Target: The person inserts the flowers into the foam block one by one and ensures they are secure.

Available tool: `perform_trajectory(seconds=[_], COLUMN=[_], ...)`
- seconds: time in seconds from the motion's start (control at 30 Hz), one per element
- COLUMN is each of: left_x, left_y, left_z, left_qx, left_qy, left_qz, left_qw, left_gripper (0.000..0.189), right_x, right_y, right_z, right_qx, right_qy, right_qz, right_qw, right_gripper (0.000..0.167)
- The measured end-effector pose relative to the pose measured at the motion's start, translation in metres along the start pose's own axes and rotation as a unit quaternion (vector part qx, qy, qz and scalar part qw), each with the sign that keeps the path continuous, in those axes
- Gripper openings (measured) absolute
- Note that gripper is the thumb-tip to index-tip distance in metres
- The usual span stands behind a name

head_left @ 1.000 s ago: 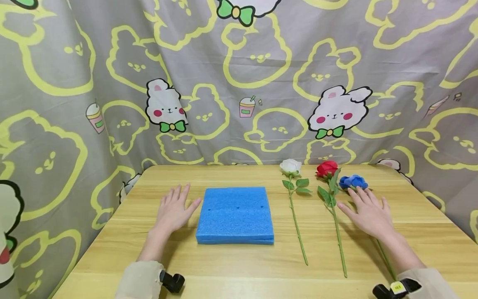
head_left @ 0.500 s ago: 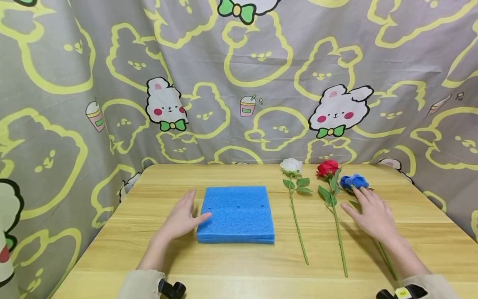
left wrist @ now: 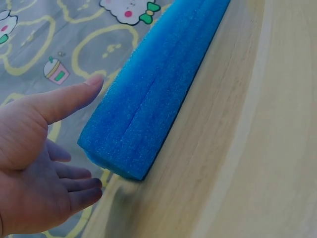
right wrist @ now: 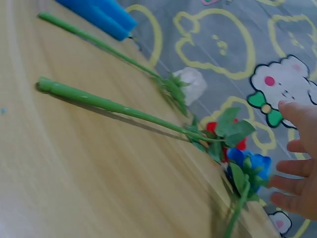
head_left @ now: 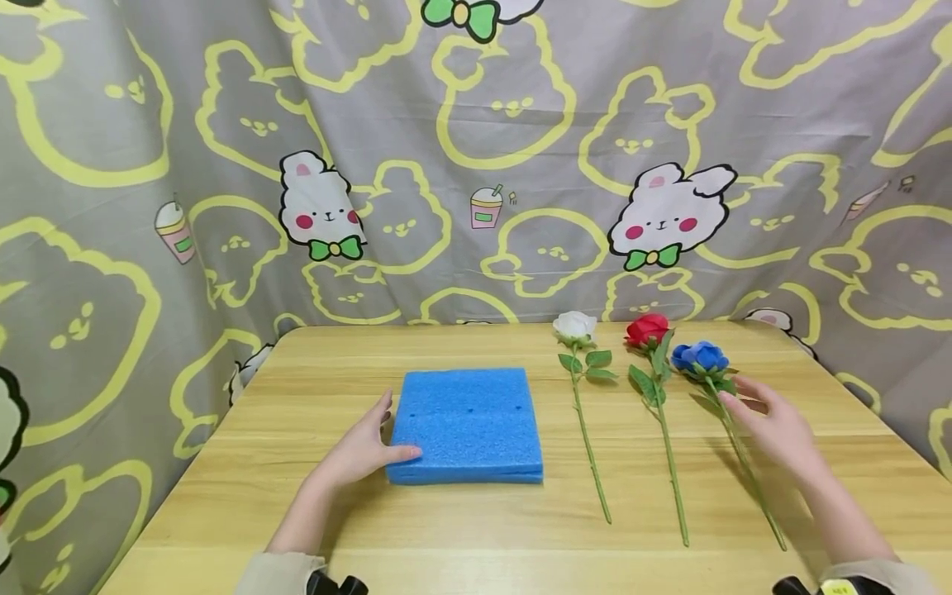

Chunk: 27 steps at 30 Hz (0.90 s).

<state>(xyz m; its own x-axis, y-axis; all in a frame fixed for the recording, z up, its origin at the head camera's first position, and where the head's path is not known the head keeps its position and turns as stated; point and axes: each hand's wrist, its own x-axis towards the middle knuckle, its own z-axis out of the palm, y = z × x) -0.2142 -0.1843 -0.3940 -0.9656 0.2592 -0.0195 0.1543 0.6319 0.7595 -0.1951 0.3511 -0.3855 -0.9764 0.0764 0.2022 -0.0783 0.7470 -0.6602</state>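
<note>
A blue foam block [head_left: 468,434] with several small holes in its top lies mid-table. My left hand [head_left: 357,448] is at its left side, thumb over the near left corner and fingers beside the edge. The left wrist view shows the fingers [left wrist: 81,191] extended, with a gap to the foam. On the right, a blue artificial rose [head_left: 701,357] lies with its green stem toward me. My right hand [head_left: 779,426] is just right of its bloom, thumb near the stem. Spread fingers [right wrist: 292,186] show in the right wrist view; contact with the rose cannot be told.
A red rose [head_left: 647,329] and a white rose [head_left: 574,326] lie left of the blue one, stems toward me. The wooden table [head_left: 476,529] meets a patterned grey curtain [head_left: 416,107] at its back and sides.
My left hand has moved right to the foam block, its thumb coming over the near left corner. My right hand has shifted right from above the blue rose's stem, uncovering it.
</note>
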Motion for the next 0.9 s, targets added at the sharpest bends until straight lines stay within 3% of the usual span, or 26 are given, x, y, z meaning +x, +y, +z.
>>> perform_trajectory(seconds=[0.1, 0.2, 0.37, 0.43, 0.5, 0.63, 0.7, 0.8, 0.9], left_x=[-0.001, -0.002, -0.001, -0.001, -0.002, -0.002, -0.003, -0.003, -0.003], left_y=[-0.001, 0.000, -0.001, -0.002, -0.002, -0.003, -0.003, -0.004, -0.004], left_z=[0.000, 0.001, 0.002, 0.002, 0.002, 0.001, 0.001, 0.001, 0.001], left_qx=[-0.020, -0.028, -0.029, -0.030, -0.033, -0.045, -0.052, -0.056, -0.062], left_qy=[-0.006, -0.011, -0.015, -0.019, -0.026, -0.043, -0.049, -0.057, -0.062], left_qz=[-0.003, -0.001, 0.000, 0.002, 0.007, 0.018, 0.018, 0.014, 0.013], left_qw=[0.9998, 0.9995, 0.9995, 0.9994, 0.9991, 0.9979, 0.9973, 0.9967, 0.9961], left_gripper=[0.108, 0.106, 0.102, 0.102, 0.102, 0.106, 0.108, 0.111, 0.111], right_x=[-0.002, -0.005, -0.008, -0.009, -0.008, -0.007, -0.006, -0.007, -0.009], right_y=[0.008, 0.018, 0.034, 0.040, 0.044, 0.050, 0.054, 0.059, 0.061], right_z=[-0.008, -0.013, -0.020, -0.022, -0.022, -0.021, -0.020, -0.017, -0.015], right_qx=[0.031, 0.102, 0.242, 0.276, 0.294, 0.328, 0.348, 0.376, 0.379], right_qy=[-0.012, -0.024, -0.056, -0.072, -0.088, -0.121, -0.135, -0.150, -0.163], right_qz=[0.012, 0.020, 0.035, 0.047, 0.066, 0.110, 0.129, 0.150, 0.157], right_qw=[0.9994, 0.9943, 0.9679, 0.9572, 0.9496, 0.9305, 0.9186, 0.9022, 0.8976], right_gripper=[0.062, 0.058, 0.017, 0.013, 0.019, 0.059, 0.061, 0.036, 0.013])
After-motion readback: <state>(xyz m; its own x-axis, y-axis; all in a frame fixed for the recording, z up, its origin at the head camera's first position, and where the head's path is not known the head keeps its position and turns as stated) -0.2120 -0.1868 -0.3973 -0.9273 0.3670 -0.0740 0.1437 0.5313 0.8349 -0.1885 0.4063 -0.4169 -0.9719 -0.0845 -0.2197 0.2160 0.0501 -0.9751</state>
